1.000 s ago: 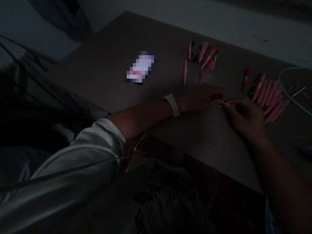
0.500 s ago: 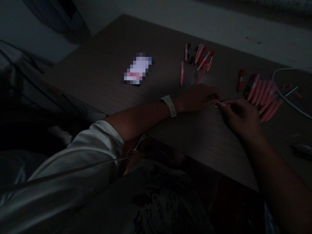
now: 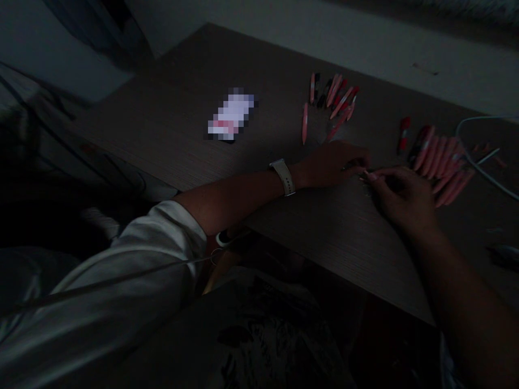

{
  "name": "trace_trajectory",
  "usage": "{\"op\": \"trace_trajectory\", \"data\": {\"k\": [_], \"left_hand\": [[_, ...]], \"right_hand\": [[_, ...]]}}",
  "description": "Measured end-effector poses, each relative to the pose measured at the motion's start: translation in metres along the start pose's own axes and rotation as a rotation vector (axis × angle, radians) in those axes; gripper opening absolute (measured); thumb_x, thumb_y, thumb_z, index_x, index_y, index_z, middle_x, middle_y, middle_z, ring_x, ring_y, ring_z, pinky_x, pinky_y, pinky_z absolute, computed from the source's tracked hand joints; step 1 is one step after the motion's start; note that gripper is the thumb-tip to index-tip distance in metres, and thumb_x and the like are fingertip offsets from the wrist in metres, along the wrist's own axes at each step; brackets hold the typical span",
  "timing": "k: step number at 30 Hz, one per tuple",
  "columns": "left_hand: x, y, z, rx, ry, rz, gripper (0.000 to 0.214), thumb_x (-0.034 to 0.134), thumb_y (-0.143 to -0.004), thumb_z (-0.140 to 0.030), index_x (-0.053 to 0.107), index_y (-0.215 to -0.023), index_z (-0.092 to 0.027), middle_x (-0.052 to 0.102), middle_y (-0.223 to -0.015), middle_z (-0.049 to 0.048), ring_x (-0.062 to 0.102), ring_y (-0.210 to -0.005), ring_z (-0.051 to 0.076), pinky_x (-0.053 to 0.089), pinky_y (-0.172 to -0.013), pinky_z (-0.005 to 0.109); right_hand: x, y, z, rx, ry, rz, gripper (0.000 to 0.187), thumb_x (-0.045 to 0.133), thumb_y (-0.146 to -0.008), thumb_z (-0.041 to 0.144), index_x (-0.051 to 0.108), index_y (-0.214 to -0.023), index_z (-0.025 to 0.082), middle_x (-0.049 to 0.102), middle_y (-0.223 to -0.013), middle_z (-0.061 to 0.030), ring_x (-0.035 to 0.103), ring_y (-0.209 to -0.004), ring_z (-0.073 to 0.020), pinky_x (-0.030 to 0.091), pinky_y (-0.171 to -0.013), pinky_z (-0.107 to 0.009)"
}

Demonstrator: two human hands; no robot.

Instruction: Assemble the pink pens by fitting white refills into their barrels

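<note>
Above the table (image 3: 320, 237), my left hand (image 3: 334, 162) and my right hand (image 3: 405, 197) meet at the fingertips. Both are closed in a pinch around something small and pale, too dark and small to name. Right of my right hand lies a row of pink pens or markers (image 3: 440, 156), with a dark one at its left end. A red marker (image 3: 403, 135) rests just left of that row. Beyond my left hand is a loose group of pink, red and black pens or markers (image 3: 334, 92). One pink pen (image 3: 305, 124) lies apart from them.
A phone (image 3: 233, 114) with a lit, blurred screen lies on the table's left half. At the right, a pale cable (image 3: 482, 174) curves past the pink row. A dark object (image 3: 505, 254) is near the right edge. Behind the table stands a wall (image 3: 365, 38).
The whole view has shifted very slightly. Both hands keep the same pinched pose, fingertips together, and the pens lie as before.
</note>
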State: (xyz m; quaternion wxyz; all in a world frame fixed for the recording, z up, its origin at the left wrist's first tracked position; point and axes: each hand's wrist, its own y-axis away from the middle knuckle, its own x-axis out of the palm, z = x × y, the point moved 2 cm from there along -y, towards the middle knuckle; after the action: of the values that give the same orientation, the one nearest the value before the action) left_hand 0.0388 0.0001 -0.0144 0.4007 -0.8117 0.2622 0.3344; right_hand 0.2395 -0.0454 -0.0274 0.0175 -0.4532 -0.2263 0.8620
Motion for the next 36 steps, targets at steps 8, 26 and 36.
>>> {"op": "trace_trajectory", "data": {"k": [8, 26, 36], "left_hand": [[-0.001, 0.0, -0.002, -0.039, 0.003, 0.012, 0.021, 0.051, -0.095, -0.03, 0.066, -0.105, -0.02, 0.07, -0.105, 0.0049, 0.063, -0.099, 0.02, 0.044, -0.092, 0.033], [-0.008, -0.003, 0.0, -0.101, 0.021, -0.053, 0.02, 0.058, -0.093, -0.032, 0.067, -0.102, -0.017, 0.071, -0.094, 0.0045, 0.063, -0.088, 0.017, 0.047, -0.081, 0.031], [-0.009, -0.003, 0.001, -0.105, -0.006, -0.052, 0.018, 0.058, -0.093, -0.03, 0.068, -0.101, -0.017, 0.071, -0.094, 0.0048, 0.064, -0.088, 0.018, 0.047, -0.08, 0.031]], "right_hand": [[0.0, -0.001, 0.001, 0.011, -0.014, 0.001, 0.024, 0.064, -0.087, 0.043, 0.07, -0.09, 0.02, 0.065, -0.08, -0.0041, 0.06, -0.071, -0.0171, 0.042, -0.063, -0.029], [0.0, -0.007, 0.006, -0.041, -0.141, -0.099, 0.018, 0.059, -0.09, 0.036, 0.068, -0.088, 0.02, 0.062, -0.079, -0.0033, 0.057, -0.075, -0.0183, 0.042, -0.067, -0.031], [-0.002, -0.008, 0.01, 0.044, -0.225, -0.133, 0.021, 0.063, -0.087, 0.042, 0.069, -0.088, 0.021, 0.065, -0.075, -0.0026, 0.057, -0.067, -0.0174, 0.043, -0.061, -0.029]]}}
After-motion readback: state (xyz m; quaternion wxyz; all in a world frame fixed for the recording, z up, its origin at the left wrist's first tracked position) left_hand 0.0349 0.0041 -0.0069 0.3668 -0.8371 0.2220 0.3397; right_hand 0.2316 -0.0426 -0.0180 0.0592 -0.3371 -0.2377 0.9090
